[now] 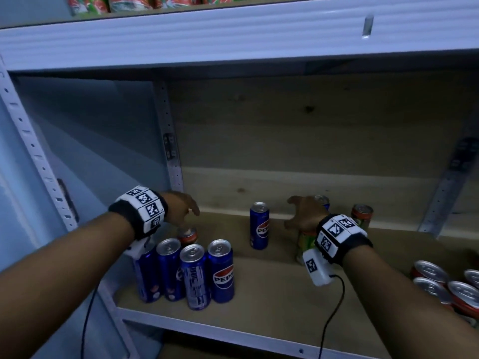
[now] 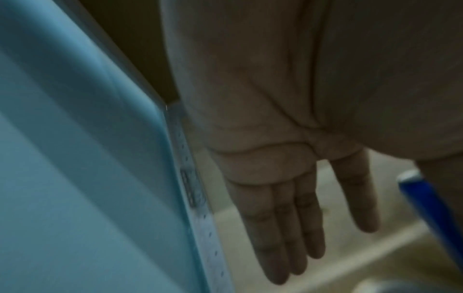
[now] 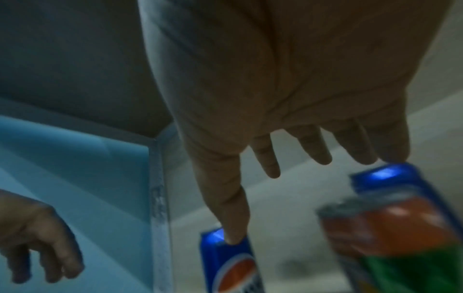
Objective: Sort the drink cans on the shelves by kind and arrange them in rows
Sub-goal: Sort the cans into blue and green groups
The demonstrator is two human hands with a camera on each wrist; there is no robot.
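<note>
Several blue Pepsi cans (image 1: 197, 273) stand clustered at the shelf's front left. Behind them is an orange-topped can (image 1: 187, 235), and my left hand (image 1: 185, 209) hovers just above it, fingers (image 2: 288, 228) straight and holding nothing. A lone Pepsi can (image 1: 259, 225) (image 3: 230, 263) stands mid-shelf. My right hand (image 1: 300, 215) (image 3: 288, 154) is spread open over a green-and-orange can (image 1: 304, 244) (image 3: 400, 241) without gripping it. Another blue can (image 1: 322, 200) (image 3: 391, 176) stands behind that hand, and an orange-and-green can (image 1: 361, 217) further right.
Red cans with silver tops (image 1: 440, 283) crowd the front right corner. The wooden shelf board (image 1: 272, 286) lies bare between the groups. A perforated metal upright (image 1: 171, 151) stands at the back left, and a higher shelf (image 1: 233, 35) holds orange-green cans (image 1: 129, 2).
</note>
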